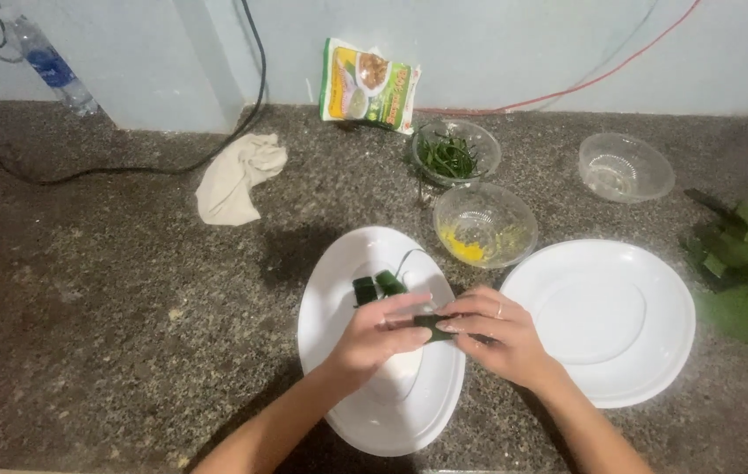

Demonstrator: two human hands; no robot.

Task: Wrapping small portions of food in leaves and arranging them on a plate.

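At frame centre, left hand (380, 336) and right hand (495, 338) both pinch a small dark-green leaf parcel (433, 326) above the oval white plate (339, 290).

The speckled grey stone worktop (110, 307) lies open across its left half, broken only by a crumpled cream cloth (238, 180) and a black cable (128, 167) near the wall. Ahead of the left hand (378, 338) and right hand (497, 333), passage is blocked by a clear glass bowl with yellow residue (485, 225) and a clear glass bowl of green strips (455, 151). To the right, a round white plate (597, 320) and a pile of green leaves (747, 268) occupy the surface
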